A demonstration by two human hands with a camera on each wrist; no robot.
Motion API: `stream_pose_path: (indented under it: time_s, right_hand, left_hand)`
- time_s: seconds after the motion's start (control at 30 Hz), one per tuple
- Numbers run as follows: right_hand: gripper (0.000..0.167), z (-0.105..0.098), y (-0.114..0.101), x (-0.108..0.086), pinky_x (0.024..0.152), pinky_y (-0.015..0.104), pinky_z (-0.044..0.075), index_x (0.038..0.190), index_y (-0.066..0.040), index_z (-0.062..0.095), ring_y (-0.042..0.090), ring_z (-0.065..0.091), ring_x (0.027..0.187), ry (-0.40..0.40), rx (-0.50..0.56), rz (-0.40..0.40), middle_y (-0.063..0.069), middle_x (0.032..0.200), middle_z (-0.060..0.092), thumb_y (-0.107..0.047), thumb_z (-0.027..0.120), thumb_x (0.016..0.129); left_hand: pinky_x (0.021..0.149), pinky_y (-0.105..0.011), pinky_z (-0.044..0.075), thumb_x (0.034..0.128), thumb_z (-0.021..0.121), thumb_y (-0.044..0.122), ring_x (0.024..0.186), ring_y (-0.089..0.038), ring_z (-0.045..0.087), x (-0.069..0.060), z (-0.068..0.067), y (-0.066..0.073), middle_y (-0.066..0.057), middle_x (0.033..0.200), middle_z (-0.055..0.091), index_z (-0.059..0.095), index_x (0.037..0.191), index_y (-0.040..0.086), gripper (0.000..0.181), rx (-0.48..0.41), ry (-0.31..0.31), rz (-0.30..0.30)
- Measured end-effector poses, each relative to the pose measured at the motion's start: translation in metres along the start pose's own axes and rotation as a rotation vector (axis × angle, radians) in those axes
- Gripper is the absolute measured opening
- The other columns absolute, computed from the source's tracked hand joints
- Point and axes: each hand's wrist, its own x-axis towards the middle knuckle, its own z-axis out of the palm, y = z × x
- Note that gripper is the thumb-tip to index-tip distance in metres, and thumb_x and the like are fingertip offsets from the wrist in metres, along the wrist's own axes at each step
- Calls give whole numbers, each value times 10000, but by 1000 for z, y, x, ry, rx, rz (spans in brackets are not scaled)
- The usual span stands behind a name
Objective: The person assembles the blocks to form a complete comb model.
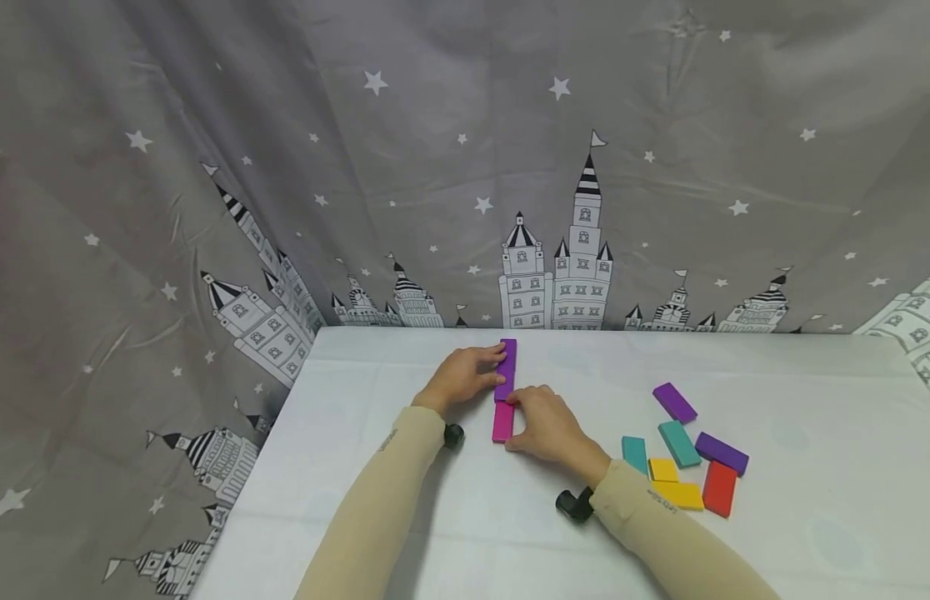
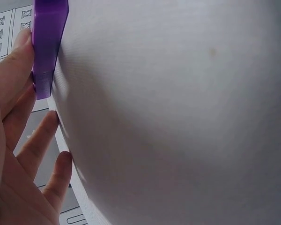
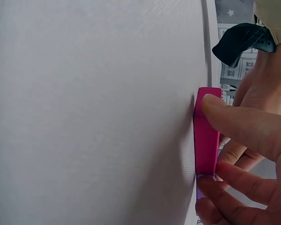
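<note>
The left hand point(image 1: 463, 377) pinches along the left side of a purple rectangular block point(image 1: 510, 367), its thumb toward the near part and its fingertips toward the far end. Whether this purple length is one block or two set end to end, I cannot tell. Its long axis runs away from the person, the far end leaning slightly right and pointing at the grey castle-print curtain point(image 1: 435, 167). The right hand point(image 1: 549, 423) pinches a pink rectangular block point(image 1: 503, 422) lengthwise from the right, thumb at its near end and fingertips at its far end. The pink block lies on the white tabletop point(image 1: 345, 433), nearer the person than the left hand's grip, with its long axis almost in line with the purple one, its far end against the purple's near end. In the right wrist view, the fingertips sit around this joint and partly hide it. Well to the right of the right hand's grip lie loose blocks: two loose purple blocks point(image 1: 722, 454) and a teal block point(image 1: 679, 443) slant nearer end rightward, a second teal block point(image 1: 634, 454) points mostly away, a red block point(image 1: 719, 489) tilts slightly, and two yellow blocks point(image 1: 678, 496) sit together beside the right sleeve point(image 1: 660, 525).
</note>
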Motion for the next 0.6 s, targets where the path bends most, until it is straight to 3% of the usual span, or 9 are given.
stream_pose_path:
  time_s: [0.27, 0.6]
  right_hand:
    - [584, 3, -3, -5, 830, 430, 519, 1169, -33, 705, 281, 581, 967, 69, -14, -15, 99, 1046, 693, -347, 907, 720]
    - [554, 5, -5, -2, 797, 416, 515, 1134, -48, 723, 257, 573, 925, 96, -17, 14, 81, 1008, 693, -347, 916, 709]
  left_hand:
    - [1194, -427, 310, 924, 737, 290, 1411, -264, 437, 0, 1, -1, 30, 1512, 488, 617, 1378, 112, 502, -15, 14, 21]
    - [1197, -432, 305, 926, 738, 271, 1420, -269, 423, -1, -1, 0, 23, 1518, 484, 611, 1384, 109, 502, -33, 6, 18]
